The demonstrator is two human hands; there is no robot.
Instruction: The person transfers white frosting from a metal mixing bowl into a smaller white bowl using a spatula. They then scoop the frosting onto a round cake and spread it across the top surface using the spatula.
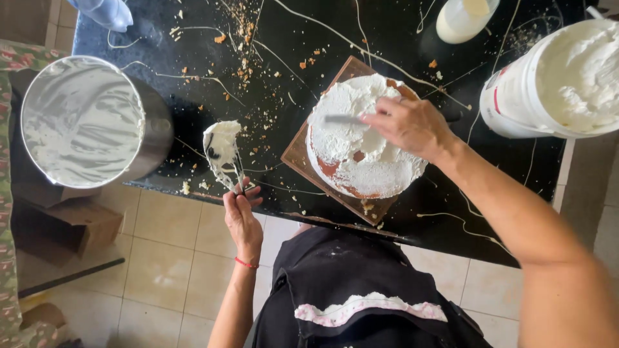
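Nearest me, the left hand (242, 216) pinched the handle of a wire whisk clotted with white cream (222, 149). Beyond it, the right hand (409, 125) gripped a thin metal spatula (343, 119) flat on the round cream-covered cake (361, 138) on its brown board (300, 154). Further along the crumb-strewn black worktop (271, 96) stood a steel mixing bowl (90, 122) and a white cream tub (554, 80).

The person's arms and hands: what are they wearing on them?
Both arms are bare, with no sleeves or gloves in view. The left hand has a thin red band around its wrist. The right hand seems to wear a ring on one finger, too small to tell for sure.
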